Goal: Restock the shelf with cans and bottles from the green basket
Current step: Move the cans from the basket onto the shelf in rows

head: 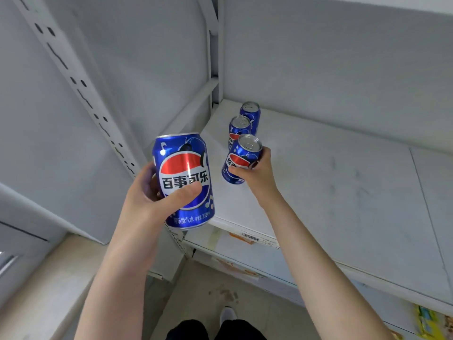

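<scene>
White shelf | right fingers wrapped round far can | left fingers wrapped round near can

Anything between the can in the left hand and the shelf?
Nothing visible blocks the left can in the left hand from the bare shelf. The right hand holds the right can in front of two shelved cans.

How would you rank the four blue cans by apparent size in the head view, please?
Nearest can, in left hand
Front can, in right hand
Middle can
Back can
Nearness may explain this; they look identical.
</scene>
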